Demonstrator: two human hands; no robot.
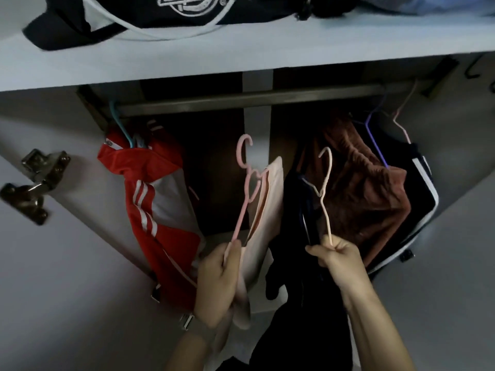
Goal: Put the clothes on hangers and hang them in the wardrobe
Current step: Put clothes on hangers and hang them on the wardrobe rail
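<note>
My left hand grips the arm of a pink hanger together with a pale pink garment draped on it. My right hand pinches the arm of a cream hanger that carries a dark navy garment, which hangs down past my forearm. Both hanger hooks point up and sit well below the dark wardrobe rail, touching nothing.
On the rail hang a red and white striped jacket at the left and a brown garment plus a black one at the right. The gap between them lies mid-rail. A white shelf overhead bears a black bag. A door hinge sits left.
</note>
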